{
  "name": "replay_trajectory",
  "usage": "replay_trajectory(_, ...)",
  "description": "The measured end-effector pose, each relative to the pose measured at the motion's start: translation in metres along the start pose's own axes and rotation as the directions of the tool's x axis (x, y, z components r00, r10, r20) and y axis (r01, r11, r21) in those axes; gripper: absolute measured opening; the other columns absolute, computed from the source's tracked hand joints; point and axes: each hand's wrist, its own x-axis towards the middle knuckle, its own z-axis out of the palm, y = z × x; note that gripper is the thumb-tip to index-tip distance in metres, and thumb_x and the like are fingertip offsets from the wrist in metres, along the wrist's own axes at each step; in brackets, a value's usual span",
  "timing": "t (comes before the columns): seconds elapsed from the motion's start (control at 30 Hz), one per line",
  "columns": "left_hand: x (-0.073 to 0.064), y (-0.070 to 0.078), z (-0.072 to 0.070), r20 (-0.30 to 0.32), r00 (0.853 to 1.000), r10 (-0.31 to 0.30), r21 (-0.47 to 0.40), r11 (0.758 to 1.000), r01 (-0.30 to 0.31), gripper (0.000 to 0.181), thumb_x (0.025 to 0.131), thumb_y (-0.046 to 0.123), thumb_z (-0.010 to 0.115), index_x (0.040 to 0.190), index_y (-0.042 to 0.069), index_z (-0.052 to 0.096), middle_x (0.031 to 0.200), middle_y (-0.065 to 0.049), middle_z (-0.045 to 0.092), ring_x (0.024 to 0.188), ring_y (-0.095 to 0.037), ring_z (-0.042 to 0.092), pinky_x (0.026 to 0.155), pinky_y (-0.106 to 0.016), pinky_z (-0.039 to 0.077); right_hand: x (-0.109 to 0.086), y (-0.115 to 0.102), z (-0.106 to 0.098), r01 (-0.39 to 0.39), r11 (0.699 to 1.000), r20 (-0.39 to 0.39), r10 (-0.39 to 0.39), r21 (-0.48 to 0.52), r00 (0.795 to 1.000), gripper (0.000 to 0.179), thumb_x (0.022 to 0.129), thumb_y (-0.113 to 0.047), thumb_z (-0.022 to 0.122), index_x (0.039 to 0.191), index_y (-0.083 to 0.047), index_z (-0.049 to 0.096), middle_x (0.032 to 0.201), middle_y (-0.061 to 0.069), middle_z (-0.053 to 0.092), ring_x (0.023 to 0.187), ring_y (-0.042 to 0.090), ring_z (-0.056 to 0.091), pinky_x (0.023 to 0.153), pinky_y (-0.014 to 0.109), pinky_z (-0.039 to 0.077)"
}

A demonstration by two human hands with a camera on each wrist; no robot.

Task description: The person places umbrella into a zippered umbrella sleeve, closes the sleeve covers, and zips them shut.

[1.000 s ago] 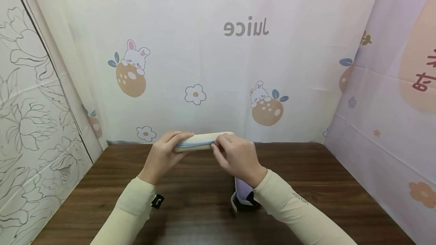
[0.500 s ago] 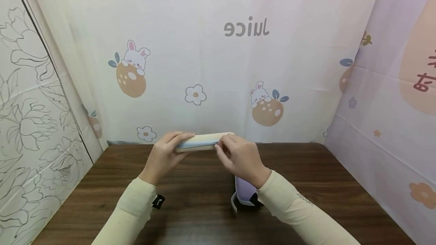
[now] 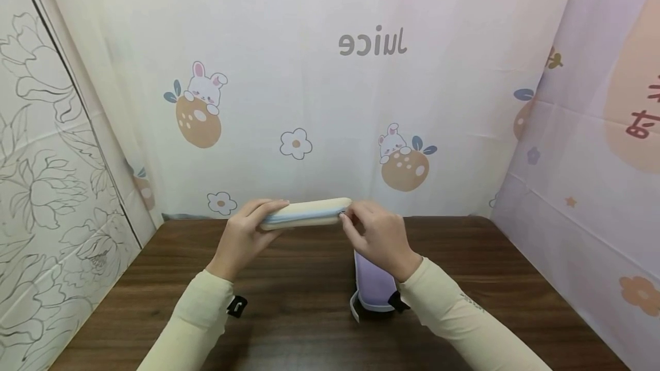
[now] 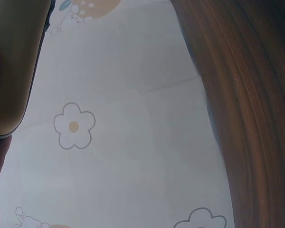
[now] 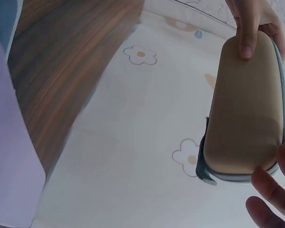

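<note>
A cream zippered case (image 3: 314, 206) with rounded ends is held up above the far part of the table. Its light blue zipper (image 3: 301, 216) faces the head camera. My left hand (image 3: 238, 242) grips the left end, thumb below and fingers on top. At the other end, my right hand (image 3: 380, 238) pinches the small dark zipper pull (image 3: 342, 214). In the right wrist view the case's flat tan face (image 5: 244, 109) shows, with a dark strap (image 5: 203, 164) at one edge. Only part of the case (image 4: 14, 66) shows in the left wrist view.
A purple case (image 3: 372, 284) with a pale rim and a loose strap (image 3: 354, 307) lies on the dark wooden table (image 3: 289, 314), below my right forearm. Printed curtains (image 3: 330, 102) hang behind the table and along both sides.
My right hand has moved to the right along the zipper with the pull, reaching the case's right end. The left hand keeps its grip, and more of the purple case shows.
</note>
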Motion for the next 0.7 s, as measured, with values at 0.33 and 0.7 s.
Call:
replay_trajectory(0.33, 0.0, -0.001, 0.0, 0.0, 1.0, -0.005, -0.004, 1.0, 0.005, 0.061, 0.069, 0.005, 0.092, 0.125, 0.018, 0.07, 0.118, 0.0, 0.068, 0.109, -0.022, 0.064, 0.099, -0.03, 0.048, -0.003, 0.004, -0.001, 0.0, 0.999, -0.005, 0.0, 0.053, 1.0, 0.013, 0.092, -0.019, 0.067, 0.081, -0.015, 0.061, 0.076, -0.006, 0.058, 0.064, 0.009, 0.051, 0.048, 0.027, 0.043)
replay_trajectory(0.7, 0.002, 0.002, 0.0, -0.018, 0.999, -0.043, 0.102, 0.994, 0.045, 0.057, 0.069, 0.015, 0.093, 0.122, 0.019, 0.072, 0.119, 0.001, 0.07, 0.108, -0.023, 0.065, 0.096, -0.038, 0.051, -0.008, 0.011, 0.001, -0.056, 0.973, 0.009, 0.056, 0.226, 0.998, 0.011, 0.093, -0.007, 0.066, 0.084, -0.011, 0.06, 0.078, -0.004, 0.054, 0.068, 0.01, 0.049, 0.054, 0.022, 0.041)
